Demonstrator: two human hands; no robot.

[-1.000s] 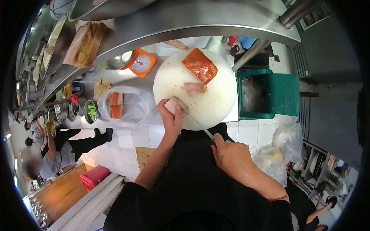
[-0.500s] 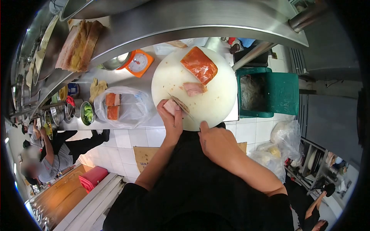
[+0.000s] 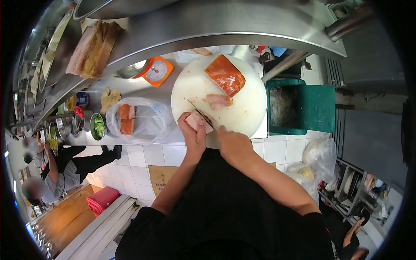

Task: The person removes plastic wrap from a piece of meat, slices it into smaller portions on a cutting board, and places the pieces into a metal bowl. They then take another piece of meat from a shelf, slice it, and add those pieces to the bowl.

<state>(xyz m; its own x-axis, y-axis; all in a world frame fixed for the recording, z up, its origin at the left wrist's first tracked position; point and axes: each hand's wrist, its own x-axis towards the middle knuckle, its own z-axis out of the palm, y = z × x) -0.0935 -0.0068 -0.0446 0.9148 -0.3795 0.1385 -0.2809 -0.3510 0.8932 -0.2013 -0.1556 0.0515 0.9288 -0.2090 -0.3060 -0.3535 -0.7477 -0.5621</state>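
- head view: the left hand (image 3: 193, 135) has its fingers curled round the meat (image 3: 194, 121), steadying it at the lower left of the white board (image 3: 245, 113).
- the right hand (image 3: 235, 146), blurred, is closed round the hidden handle of the knife (image 3: 201, 114).
- the blade slants along the meat's upper right side, tip pointing up and left; how deep it sits cannot be told.
- above, a slice (image 3: 219, 102) lies beside the glossy slab (image 3: 225, 74).
- left of the board, two chunks (image 3: 127, 112) sit in a clear bag (image 3: 152, 122), below the orange scale (image 3: 158, 72).
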